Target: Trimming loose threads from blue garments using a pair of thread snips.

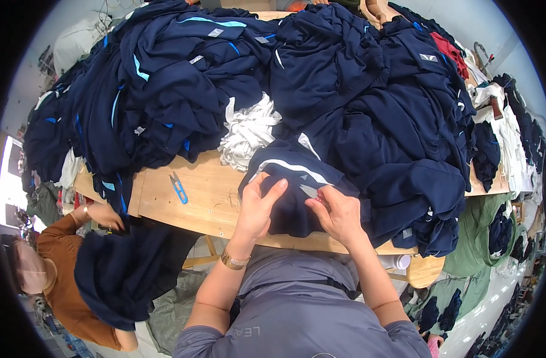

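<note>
In front of me a navy garment [288, 210] with a white stripe lies bunched at the table's near edge. My left hand [258, 206] is closed on its left side, thumb on top, pinching the cloth. In my right hand [338, 213] is a pair of small thread snips [309, 191]. Their pale pointed blades lie over the garment just below the stripe, aimed up and left. My fingers hide the handle. Beyond the garment sits a tangled heap of white fabric strips [249, 132].
Large piles of navy garments [183, 77] cover the table's far side and its right. Blue-handled snips [179, 188] lie on the bare wooden tabletop [204, 182] at left. A co-worker in a brown top [76, 286] handles dark cloth nearby. Green cloth [479, 238] hangs at right.
</note>
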